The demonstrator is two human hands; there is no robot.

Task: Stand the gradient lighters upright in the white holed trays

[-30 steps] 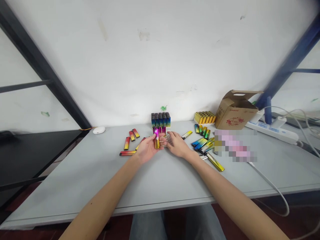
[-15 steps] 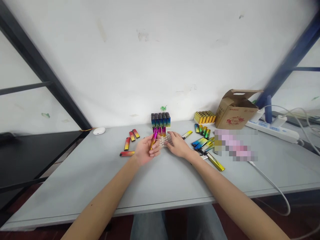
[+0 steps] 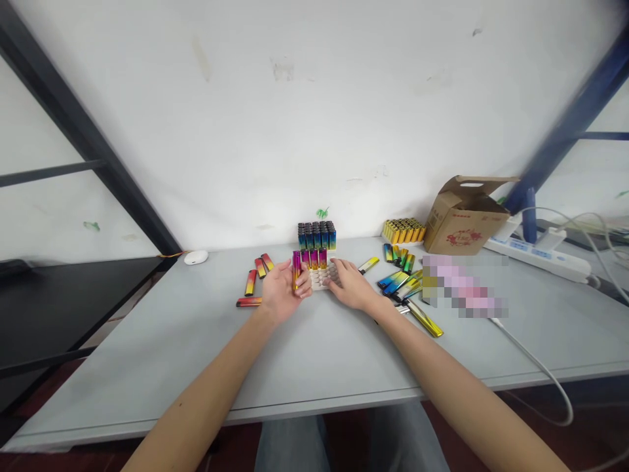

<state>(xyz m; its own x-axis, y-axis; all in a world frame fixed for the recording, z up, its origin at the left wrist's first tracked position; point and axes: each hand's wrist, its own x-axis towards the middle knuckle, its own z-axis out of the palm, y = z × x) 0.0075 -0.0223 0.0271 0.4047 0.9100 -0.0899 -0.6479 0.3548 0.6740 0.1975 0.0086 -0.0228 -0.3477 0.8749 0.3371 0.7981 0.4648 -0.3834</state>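
Observation:
My left hand (image 3: pixel 284 292) is shut on an upright magenta-to-gold lighter (image 3: pixel 296 270), gripping it between fingers and thumb. Beside it, a short row of matching lighters (image 3: pixel 314 259) stands in a white honeycomb holder (image 3: pixel 320 280). My right hand (image 3: pixel 350 285) rests against the holder's right side, its fingers apart and holding nothing. Behind the row stands a dense block of blue-and-gold lighters (image 3: pixel 317 236). Several loose red-to-yellow lighters (image 3: pixel 251 282) lie left of my left hand.
A grey table (image 3: pixel 147 347) carries yellow lighters (image 3: pixel 403 231), loose blue-and-yellow lighters (image 3: pixel 398 283), a cardboard box (image 3: pixel 466 219), and a blurred patch (image 3: pixel 462 286). A white mouse (image 3: pixel 196 257) sits far left; a power strip (image 3: pixel 538 257) and cable lie right.
My left hand has moved left, and its lighter has swung from tilted to upright. More of the white holder now shows. My right hand has barely moved.

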